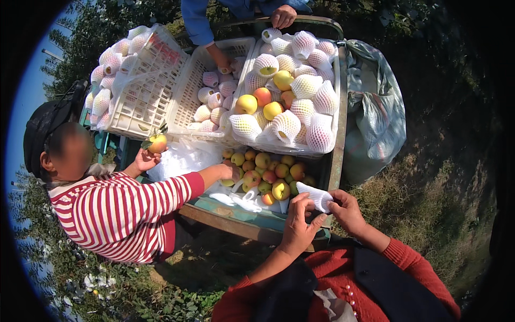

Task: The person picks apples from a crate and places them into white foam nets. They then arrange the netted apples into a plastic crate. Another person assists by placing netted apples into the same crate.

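Observation:
Both my hands hold a white foam net sleeve (315, 196) at the near right corner of a green cart. My left hand (299, 225) pinches its left end, and my right hand (349, 213) grips its right end. The sleeve looks flat; whether anything is inside I cannot tell. Just beyond lie loose yellow-red apples (281, 189) on the cart bed, with loose foam sleeves (245, 199) at their near left. Behind them, a white plastic crate (336, 133) is heaped with apples in foam nets, and several bare apples (246, 104) rest on top.
A co-worker in a striped top, at left, holds a leafy apple (157, 143) and reaches into the loose apples. Another person in blue reaches into the middle crate (181, 100). A tilted crate (141, 104) stands far left. A woven sack (378, 133) hangs beside the cart's metal rail (341, 112).

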The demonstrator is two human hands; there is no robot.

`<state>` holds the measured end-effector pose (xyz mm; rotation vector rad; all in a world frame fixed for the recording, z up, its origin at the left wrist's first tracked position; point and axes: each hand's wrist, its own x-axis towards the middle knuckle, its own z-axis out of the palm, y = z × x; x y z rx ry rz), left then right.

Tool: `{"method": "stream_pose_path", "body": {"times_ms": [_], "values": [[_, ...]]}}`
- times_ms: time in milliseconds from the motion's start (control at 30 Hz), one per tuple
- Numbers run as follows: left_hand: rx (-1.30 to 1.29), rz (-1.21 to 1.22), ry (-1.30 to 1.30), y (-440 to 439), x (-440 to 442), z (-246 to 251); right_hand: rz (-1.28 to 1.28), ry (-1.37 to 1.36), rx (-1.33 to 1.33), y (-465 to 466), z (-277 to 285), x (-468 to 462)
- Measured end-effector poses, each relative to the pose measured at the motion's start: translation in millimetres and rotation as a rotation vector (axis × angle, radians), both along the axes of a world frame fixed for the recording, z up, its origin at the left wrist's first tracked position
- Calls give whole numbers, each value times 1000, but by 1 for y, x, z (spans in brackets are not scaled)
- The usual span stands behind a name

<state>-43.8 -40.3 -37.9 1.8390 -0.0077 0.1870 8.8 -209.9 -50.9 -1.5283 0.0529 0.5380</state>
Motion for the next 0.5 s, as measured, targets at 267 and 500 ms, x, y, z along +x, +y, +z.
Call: {"method": "stream_pose_path", "body": {"times_ms": [267,500], "values": [[132,97,130,8,4,-7,205,-469,-395,6,31,-8],[460,128,-61,6,17,-12,432,-632,-467,5,52,-22]]}}
